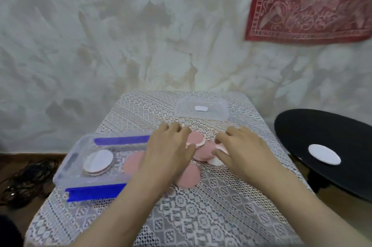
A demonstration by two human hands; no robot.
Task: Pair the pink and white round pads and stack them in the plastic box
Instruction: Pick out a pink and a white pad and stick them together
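I saw L hand (169, 150) w/ fingers loosely spread, thumb touching pink-on-white pad (196, 139). R hand (241, 152) had fingers curled over white pad (218, 161); couldn't tell if gripped. The plastic box (90, 180) sat left of both, holding white stack (98, 161).

A home room: lace-covered table (201, 216), red patterned wall hanging (310, 3), marbled wall (100, 45).
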